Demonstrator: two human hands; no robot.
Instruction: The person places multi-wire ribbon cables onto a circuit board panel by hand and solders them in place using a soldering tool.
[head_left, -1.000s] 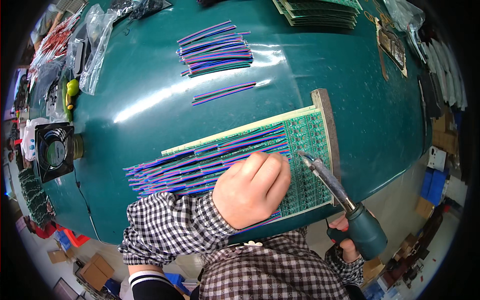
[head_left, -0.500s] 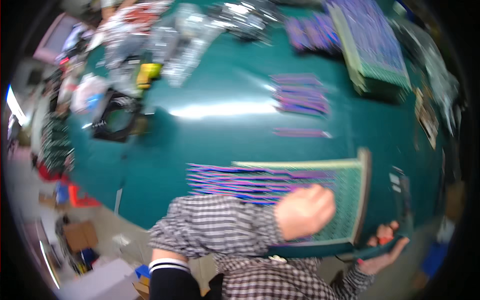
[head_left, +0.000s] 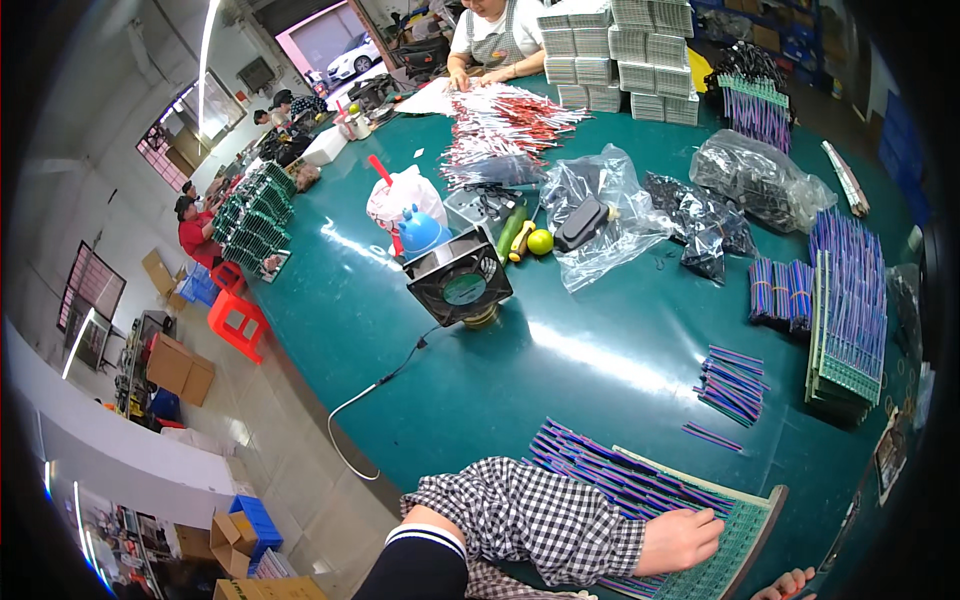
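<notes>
While flat on the green circuit board [head_left: 745, 535], left hand [head_left: 680, 540], fingers together; right hand [head_left: 790, 585] unclear.

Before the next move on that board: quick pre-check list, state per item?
1. Left hand flat on the green circuit board: ok, it rests on the board's near part.
2. Right hand in view: not ok, only fingertips show at the lower edge.
3. Tool in the right hand: cannot tell, what it grips is cut off.
4. Purple-blue wire strips lie along the board's left side: ok, fanned in a row.
5. Spare wire bundle close by: ok, it lies apart on the green table.
6. Black fan and its cord away from the board: ok.
</notes>
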